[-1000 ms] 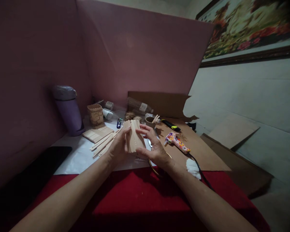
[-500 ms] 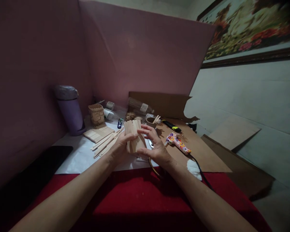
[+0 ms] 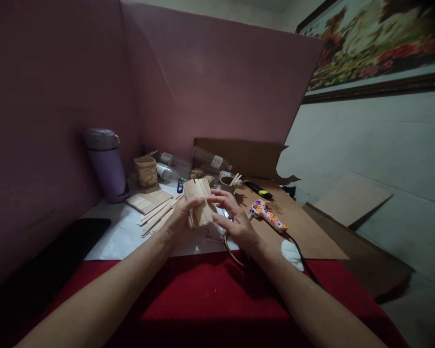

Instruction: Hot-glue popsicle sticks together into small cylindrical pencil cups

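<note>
A piece made of pale wooden craft sticks laid side by side (image 3: 200,202) is held up over the white sheet, tilted. My left hand (image 3: 180,212) grips its left side, thumb across the front; the other fingers are hidden behind it. At the right edge, my right hand (image 3: 235,220) has its thumb and fingertips against the sticks. To the left lie loose craft sticks (image 3: 158,217) and a flat panel of joined sticks (image 3: 149,200). A flower-patterned glue gun (image 3: 268,215) rests on cardboard to the right.
At the back left stand a purple tumbler (image 3: 108,171) and a small woven-look container (image 3: 146,171). Plastic bottles (image 3: 212,158) lie behind my hands. Further right are a cup with sticks (image 3: 227,184), a black-and-yellow utility knife (image 3: 258,189), a roll of tape (image 3: 234,253) and white tissue (image 3: 292,254).
The stick piece has turned slightly and shifted a little left in my hands. My right thumb has moved up along its right edge.
</note>
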`<move>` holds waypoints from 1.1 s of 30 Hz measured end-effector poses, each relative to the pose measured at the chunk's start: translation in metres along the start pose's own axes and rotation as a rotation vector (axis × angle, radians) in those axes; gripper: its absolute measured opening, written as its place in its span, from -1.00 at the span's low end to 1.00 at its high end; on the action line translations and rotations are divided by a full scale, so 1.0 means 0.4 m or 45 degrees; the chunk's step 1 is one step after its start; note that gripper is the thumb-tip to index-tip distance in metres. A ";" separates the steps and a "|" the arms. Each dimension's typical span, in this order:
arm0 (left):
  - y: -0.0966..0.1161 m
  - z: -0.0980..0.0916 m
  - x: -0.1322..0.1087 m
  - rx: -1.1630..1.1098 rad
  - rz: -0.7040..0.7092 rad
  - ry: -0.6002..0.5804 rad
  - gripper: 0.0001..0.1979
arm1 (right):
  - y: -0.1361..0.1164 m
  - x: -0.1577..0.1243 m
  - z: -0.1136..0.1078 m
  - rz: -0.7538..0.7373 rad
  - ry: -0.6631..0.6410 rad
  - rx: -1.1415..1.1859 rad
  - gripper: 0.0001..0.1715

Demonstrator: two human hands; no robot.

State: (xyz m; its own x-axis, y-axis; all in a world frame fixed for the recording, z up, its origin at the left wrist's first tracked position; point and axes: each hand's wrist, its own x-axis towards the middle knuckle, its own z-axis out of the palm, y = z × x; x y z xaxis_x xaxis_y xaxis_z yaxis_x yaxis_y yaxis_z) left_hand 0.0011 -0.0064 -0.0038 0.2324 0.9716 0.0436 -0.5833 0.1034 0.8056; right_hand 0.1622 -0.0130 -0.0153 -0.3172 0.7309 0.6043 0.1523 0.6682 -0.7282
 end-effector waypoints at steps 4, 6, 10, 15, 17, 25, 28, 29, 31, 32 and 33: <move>0.001 0.000 0.001 0.004 -0.006 0.039 -0.58 | -0.009 -0.004 0.003 -0.014 0.055 -0.048 -0.69; 0.000 -0.002 0.001 0.011 -0.023 0.035 -0.61 | -0.011 -0.007 0.006 -0.028 0.063 -0.080 -0.69; -0.002 -0.004 0.002 -0.004 -0.064 0.022 -0.66 | -0.013 -0.010 0.012 -0.023 0.063 -0.113 -0.74; -0.002 -0.001 -0.002 0.004 -0.085 0.002 -0.63 | -0.016 -0.010 0.014 -0.033 0.070 -0.119 -0.74; -0.002 0.000 -0.004 0.013 -0.090 0.001 -0.62 | -0.017 -0.009 0.015 -0.014 0.061 -0.122 -0.73; -0.005 -0.001 0.000 -0.024 -0.067 0.018 -0.61 | -0.011 -0.005 0.018 0.036 0.072 0.001 -0.74; 0.000 0.002 0.002 -0.090 -0.077 0.053 -0.63 | -0.005 -0.003 0.014 0.092 0.071 0.113 -0.77; 0.002 0.003 0.003 -0.107 -0.086 0.063 -0.65 | -0.003 -0.003 0.013 0.100 0.079 0.135 -0.77; 0.004 0.002 0.004 -0.121 -0.103 0.076 -0.66 | 0.002 -0.004 0.014 0.084 0.097 0.130 -0.76; 0.004 0.001 0.005 -0.119 -0.106 0.078 -0.66 | 0.004 -0.005 0.015 0.066 0.103 0.109 -0.75; 0.004 -0.001 0.006 -0.116 -0.109 0.074 -0.66 | 0.006 -0.006 0.017 0.046 0.107 0.085 -0.73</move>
State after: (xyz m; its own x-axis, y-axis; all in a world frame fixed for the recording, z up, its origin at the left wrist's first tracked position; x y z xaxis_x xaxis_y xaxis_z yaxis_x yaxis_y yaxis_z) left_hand 0.0003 -0.0039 -0.0026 0.2401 0.9689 -0.0597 -0.6320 0.2027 0.7480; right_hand 0.1571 -0.0141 -0.0209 -0.2324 0.7652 0.6003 0.0987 0.6326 -0.7682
